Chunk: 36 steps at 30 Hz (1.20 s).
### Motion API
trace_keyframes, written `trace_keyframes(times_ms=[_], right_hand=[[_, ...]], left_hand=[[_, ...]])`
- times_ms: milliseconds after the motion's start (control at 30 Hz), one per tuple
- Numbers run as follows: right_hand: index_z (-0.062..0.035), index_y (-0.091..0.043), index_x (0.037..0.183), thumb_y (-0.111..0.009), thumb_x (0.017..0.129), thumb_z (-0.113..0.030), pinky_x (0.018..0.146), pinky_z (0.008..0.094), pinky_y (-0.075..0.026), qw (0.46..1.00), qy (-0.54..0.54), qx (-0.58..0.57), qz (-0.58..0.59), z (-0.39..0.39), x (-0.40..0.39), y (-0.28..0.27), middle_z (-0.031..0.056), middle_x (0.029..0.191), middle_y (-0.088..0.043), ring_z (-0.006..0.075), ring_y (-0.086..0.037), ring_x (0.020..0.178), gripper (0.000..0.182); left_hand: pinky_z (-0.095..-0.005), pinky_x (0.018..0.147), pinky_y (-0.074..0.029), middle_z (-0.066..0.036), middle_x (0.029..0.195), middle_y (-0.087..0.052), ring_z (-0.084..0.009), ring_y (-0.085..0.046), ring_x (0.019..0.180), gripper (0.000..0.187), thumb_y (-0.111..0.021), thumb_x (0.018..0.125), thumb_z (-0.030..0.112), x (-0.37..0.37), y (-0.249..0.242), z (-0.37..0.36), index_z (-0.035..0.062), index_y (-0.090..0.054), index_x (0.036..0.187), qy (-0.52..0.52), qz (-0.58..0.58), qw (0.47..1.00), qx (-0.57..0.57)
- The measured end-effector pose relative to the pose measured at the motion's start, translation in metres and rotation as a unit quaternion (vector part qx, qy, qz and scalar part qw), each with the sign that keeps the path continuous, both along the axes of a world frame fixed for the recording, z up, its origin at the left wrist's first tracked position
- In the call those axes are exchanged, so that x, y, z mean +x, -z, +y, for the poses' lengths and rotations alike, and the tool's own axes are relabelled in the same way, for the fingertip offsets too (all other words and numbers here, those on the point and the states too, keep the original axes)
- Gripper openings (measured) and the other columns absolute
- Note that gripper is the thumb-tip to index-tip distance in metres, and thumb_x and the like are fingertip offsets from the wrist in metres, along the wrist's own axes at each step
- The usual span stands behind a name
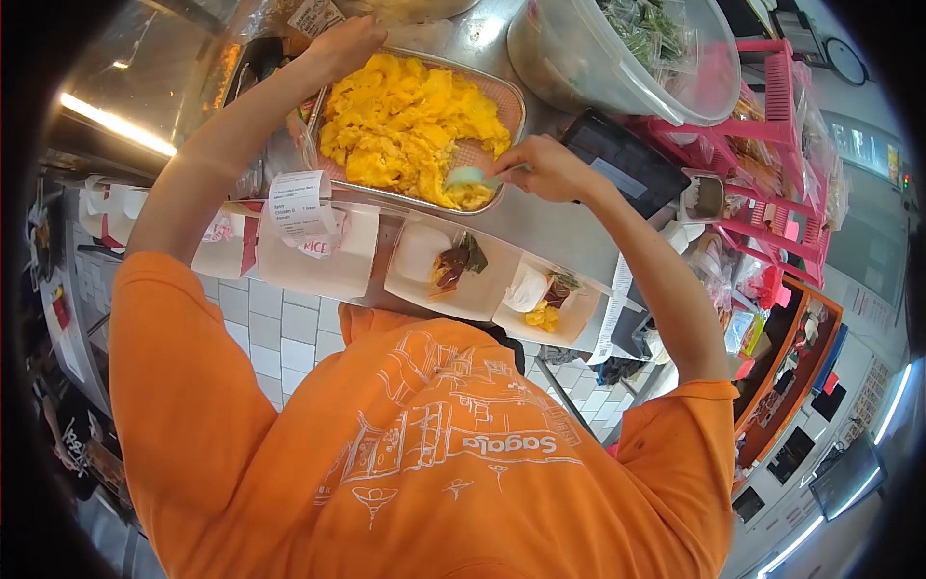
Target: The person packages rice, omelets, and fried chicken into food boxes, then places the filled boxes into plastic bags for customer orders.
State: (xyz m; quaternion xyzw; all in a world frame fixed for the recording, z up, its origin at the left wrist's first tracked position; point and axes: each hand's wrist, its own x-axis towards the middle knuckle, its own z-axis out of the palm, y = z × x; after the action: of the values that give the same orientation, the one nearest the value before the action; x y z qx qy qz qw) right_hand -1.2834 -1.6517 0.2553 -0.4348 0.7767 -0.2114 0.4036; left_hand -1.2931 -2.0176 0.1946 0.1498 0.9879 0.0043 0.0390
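My right hand grips a pale green serving spoon, its head down in the scrambled egg near the tray's right side. Yellow scrambled egg fills much of the metal tray; a bare patch of its patterned base shows at the right. My left hand is closed at the tray's far left corner, and what its fingers hold is hidden. Nearer my body, one open paper box has white rice, dark meat and a green leaf. Beside it, a second box has rice, meat and some egg.
Further left along the counter stand more paper boxes, one with a printed receipt on it. A large clear tub with bagged greens stands at the far right. Close by are a black tablet and a pink basket rack.
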Motion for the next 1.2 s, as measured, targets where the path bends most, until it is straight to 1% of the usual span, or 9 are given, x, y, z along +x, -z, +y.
trace_keyframes(times_ms=[167, 400, 500, 600, 700, 733, 933, 1100, 1200], right_hand=[[-0.0029, -0.072, 0.118, -0.062, 0.1, -0.016, 0.056, 0.0254, -0.039, 0.932, 0.314, 0.025, -0.176, 0.021, 0.015, 0.026, -0.0001, 0.068, -0.056, 0.007, -0.048, 0.061, 0.024], [0.0037, -0.067, 0.123, -0.059, 0.102, -0.012, 0.054, 0.0228, -0.035, 0.776, 0.494, -0.154, -0.361, 0.039, 0.027, -0.023, -0.0046, 0.075, -0.052, 0.0058, -0.044, 0.063, 0.027], [0.0005, -0.07, 0.12, -0.062, 0.1, -0.013, 0.056, 0.0253, -0.041, 0.794, 0.477, -0.177, -0.332, 0.042, 0.027, -0.019, 0.0012, 0.072, -0.059, 0.0084, -0.052, 0.064, 0.026], [-0.0031, -0.072, 0.115, -0.064, 0.092, -0.008, 0.064, 0.0335, -0.051, 0.951, 0.288, -0.096, 0.058, 0.015, 0.032, 0.005, 0.0143, 0.075, -0.068, 0.0213, -0.066, 0.069, 0.025], [-0.0036, -0.073, 0.111, -0.059, 0.092, -0.002, 0.068, 0.0391, -0.055, 0.962, 0.027, -0.152, 0.227, 0.011, 0.04, 0.051, 0.0171, 0.082, -0.072, 0.0315, -0.07, 0.069, 0.024], [-0.0019, -0.074, 0.105, -0.058, 0.088, 0.003, 0.075, 0.0446, -0.054, 0.98, 0.03, -0.083, 0.181, 0.003, 0.048, 0.02, 0.0208, 0.089, -0.071, 0.039, -0.069, 0.081, 0.024], [-0.0046, -0.076, 0.105, -0.065, 0.083, -0.003, 0.077, 0.0427, -0.054, 0.995, 0.062, -0.067, 0.048, 0.009, 0.031, 0.0, 0.0206, 0.09, -0.071, 0.0378, -0.069, 0.082, 0.024], [0.0027, -0.076, 0.104, -0.064, 0.092, -0.006, 0.063, 0.0292, -0.047, 0.947, 0.281, 0.024, -0.156, 0.009, 0.015, 0.032, 0.0098, 0.072, -0.067, 0.016, -0.061, 0.066, 0.019], [0.0045, -0.072, 0.112, -0.063, 0.096, -0.01, 0.058, 0.0234, -0.041, 0.884, 0.382, -0.035, -0.266, 0.023, 0.012, 0.032, 0.0019, 0.073, -0.06, 0.0082, -0.052, 0.065, 0.024]], left_hand=[[-0.0441, 0.077, -0.059, -0.018, 0.098, -0.069, -0.0374, -0.069, 0.098, 0.038, -0.081, 0.064, -0.006, -0.01, -0.005, -0.005, 0.0045, -0.074, 0.1, -0.025, -0.109, 0.994, -0.001], [-0.0432, 0.08, -0.056, -0.02, 0.098, -0.072, -0.0363, -0.07, 0.091, 0.026, -0.068, 0.089, 0.017, -0.006, -0.052, -0.009, 0.0038, -0.071, 0.112, -0.031, 0.008, 0.989, 0.146], [-0.0431, 0.081, -0.055, -0.021, 0.094, -0.072, -0.0365, -0.07, 0.089, 0.029, -0.064, 0.095, 0.024, 0.005, -0.074, -0.004, 0.0024, -0.071, 0.112, -0.051, 0.041, 0.979, 0.192], [-0.0444, 0.081, -0.055, -0.024, 0.089, -0.071, -0.0375, -0.07, 0.09, 0.029, -0.067, 0.093, 0.024, 0.007, -0.077, -0.005, -0.0004, -0.071, 0.106, -0.056, 0.037, 0.993, 0.098], [-0.045, 0.079, -0.056, -0.025, 0.09, -0.071, -0.0381, -0.07, 0.091, 0.03, -0.071, 0.089, 0.023, 0.012, -0.035, -0.021, -0.0028, -0.069, 0.103, -0.034, 0.025, 0.999, -0.021], [-0.0448, 0.078, -0.058, -0.025, 0.092, -0.071, -0.0378, -0.071, 0.093, 0.031, -0.073, 0.087, 0.022, 0.015, -0.022, -0.026, -0.004, -0.067, 0.103, -0.055, 0.002, 0.998, -0.009], [-0.0426, 0.064, -0.06, -0.021, 0.075, -0.072, -0.0337, -0.075, 0.078, 0.03, -0.08, 0.08, 0.019, 0.008, 0.004, -0.027, -0.0049, -0.067, 0.091, -0.124, -0.119, 0.985, 0.01], [-0.0436, 0.06, -0.059, -0.018, 0.069, -0.071, -0.0267, -0.075, 0.071, 0.025, -0.077, 0.083, 0.02, 0.006, -0.015, -0.028, -0.0034, -0.069, 0.084, -0.216, -0.215, 0.944, 0.123], [-0.0413, 0.055, -0.057, -0.014, 0.066, -0.07, -0.0242, -0.073, 0.064, 0.029, -0.07, 0.09, 0.025, 0.006, -0.029, -0.032, -0.0017, -0.07, 0.079, -0.112, -0.154, 0.982, -0.003]])
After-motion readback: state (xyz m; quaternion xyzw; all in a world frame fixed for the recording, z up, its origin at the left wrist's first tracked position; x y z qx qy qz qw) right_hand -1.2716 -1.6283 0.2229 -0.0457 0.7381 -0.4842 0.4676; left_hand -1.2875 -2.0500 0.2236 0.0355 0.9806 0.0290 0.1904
